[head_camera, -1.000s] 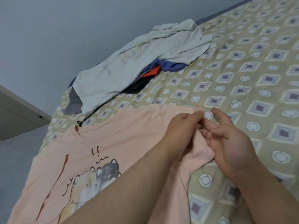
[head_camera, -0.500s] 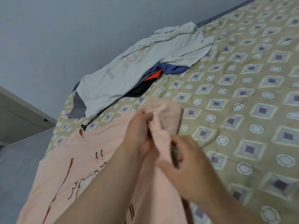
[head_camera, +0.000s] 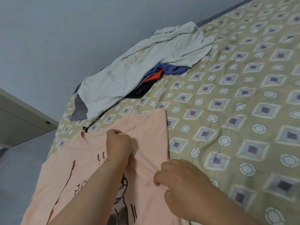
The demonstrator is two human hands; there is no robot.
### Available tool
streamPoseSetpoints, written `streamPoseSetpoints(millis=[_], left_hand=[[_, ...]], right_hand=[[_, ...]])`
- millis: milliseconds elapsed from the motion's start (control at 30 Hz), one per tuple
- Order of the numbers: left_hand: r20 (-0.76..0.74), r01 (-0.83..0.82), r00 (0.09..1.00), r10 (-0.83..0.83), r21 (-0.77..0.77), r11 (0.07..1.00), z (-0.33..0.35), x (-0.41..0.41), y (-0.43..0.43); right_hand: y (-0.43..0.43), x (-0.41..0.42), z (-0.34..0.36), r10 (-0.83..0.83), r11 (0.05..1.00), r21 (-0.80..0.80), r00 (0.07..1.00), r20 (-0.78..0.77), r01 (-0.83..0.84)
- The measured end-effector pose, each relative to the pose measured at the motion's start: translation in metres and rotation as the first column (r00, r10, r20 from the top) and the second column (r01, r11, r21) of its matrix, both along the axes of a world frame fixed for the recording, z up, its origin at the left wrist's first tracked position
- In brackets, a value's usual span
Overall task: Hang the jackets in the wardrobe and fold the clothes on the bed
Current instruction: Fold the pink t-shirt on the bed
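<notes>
A peach T-shirt [head_camera: 151,127] with a cartoon print lies flat on the bed [head_camera: 243,111] in front of me. Its right sleeve is folded inward over the chest. My left hand [head_camera: 117,144] grips the folded fabric near the collar. My right hand [head_camera: 177,179] pinches the lower edge of the folded sleeve. Farther back lies a pile of clothes topped by a pale grey shirt [head_camera: 129,75], with blue [head_camera: 172,69], red and dark garments under it.
The bed's patterned sheet stretches to the right and back. A grey wall [head_camera: 81,30] runs along the bed's far side. A black strap end [head_camera: 85,128] lies by the T-shirt's collar. A pale cabinet edge [head_camera: 24,120] shows at left.
Both hands carried the peach T-shirt's right sleeve from the side inward and laid it over the chest. The sleeve was lifted half a second ago and now lies flat.
</notes>
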State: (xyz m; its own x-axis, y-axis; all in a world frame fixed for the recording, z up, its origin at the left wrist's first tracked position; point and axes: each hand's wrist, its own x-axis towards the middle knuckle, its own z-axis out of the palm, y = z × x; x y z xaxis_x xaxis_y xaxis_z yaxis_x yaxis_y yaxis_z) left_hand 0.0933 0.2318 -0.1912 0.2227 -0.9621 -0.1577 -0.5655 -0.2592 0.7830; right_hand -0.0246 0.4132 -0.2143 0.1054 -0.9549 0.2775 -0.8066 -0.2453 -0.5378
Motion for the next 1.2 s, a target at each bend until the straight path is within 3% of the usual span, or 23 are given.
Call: streamPoseSetpoints(millis=[133, 267, 333, 433, 600, 700, 767, 833, 900, 967, 1033, 1100, 1200], left_hand=[[0.272, 0.235, 0.939, -0.209, -0.065, 0.97, -0.003, 0.013, 0.002], [0.432, 0.367, 0.867, -0.248, -0.216, 0.905, -0.002, 0.021, 0.03], [0.337, 0.315, 0.912, -0.233, -0.214, 0.925, -0.006, 0.027, 0.052], [0.182, 0.14, 0.975, -0.125, -0.074, 0.987, -0.01, 0.034, 0.08], [0.176, 0.208, 0.963, -0.204, -0.006, 0.978, -0.007, 0.04, 0.082], [0.315, 0.235, 0.923, -0.221, -0.008, 0.972, -0.004, 0.041, 0.08], [0.496, 0.36, 0.832, -0.249, -0.141, 0.922, -0.003, 0.039, 0.085], [0.593, 0.539, 0.746, -0.302, -0.273, 0.797, 0.0, 0.032, 0.082], [0.572, 0.714, 0.649, -0.501, -0.232, 0.661, 0.007, 0.019, 0.067], [0.54, 0.859, 0.477, -0.693, -0.118, 0.499, 0.008, 0.0, 0.045], [0.549, 0.931, 0.301, -0.78, 0.006, 0.364, 0.001, -0.019, 0.023], [0.623, 0.934, 0.17, -0.764, 0.145, 0.327, -0.013, -0.033, 0.007], [0.684, 0.914, 0.151, -0.714, 0.179, 0.364, -0.028, -0.047, -0.013]], right_hand=[[-0.001, 0.006, -0.001, 0.009, 0.999, 0.036, 0.999, 0.039, -0.01], [0.0, 0.006, 0.001, 0.014, 0.997, 0.075, 0.998, 0.061, -0.019], [0.001, 0.007, 0.003, 0.007, 0.996, 0.085, 0.999, 0.05, -0.011], [0.001, 0.007, 0.006, -0.002, 0.993, 0.118, 0.999, 0.054, -0.004], [0.0, 0.006, 0.006, 0.031, 0.989, 0.141, 0.999, 0.014, -0.033], [0.0, 0.007, 0.004, 0.014, 0.993, 0.117, 1.0, 0.003, -0.014], [-0.002, 0.007, 0.002, 0.004, 0.993, 0.12, 0.999, 0.048, -0.01], [-0.004, 0.007, 0.0, 0.016, 0.99, 0.14, 0.995, 0.095, -0.029], [-0.005, 0.006, -0.001, -0.016, 0.994, 0.113, 0.994, 0.11, 0.003], [-0.004, 0.006, -0.002, -0.053, 0.996, 0.081, 0.995, 0.078, 0.047], [-0.003, 0.007, -0.004, -0.078, 0.995, 0.071, 0.997, 0.023, 0.076], [-0.003, 0.008, -0.005, -0.077, 0.993, 0.091, 0.997, 0.023, 0.074], [-0.004, 0.008, -0.009, -0.043, 0.992, 0.123, 0.998, 0.038, 0.038]])
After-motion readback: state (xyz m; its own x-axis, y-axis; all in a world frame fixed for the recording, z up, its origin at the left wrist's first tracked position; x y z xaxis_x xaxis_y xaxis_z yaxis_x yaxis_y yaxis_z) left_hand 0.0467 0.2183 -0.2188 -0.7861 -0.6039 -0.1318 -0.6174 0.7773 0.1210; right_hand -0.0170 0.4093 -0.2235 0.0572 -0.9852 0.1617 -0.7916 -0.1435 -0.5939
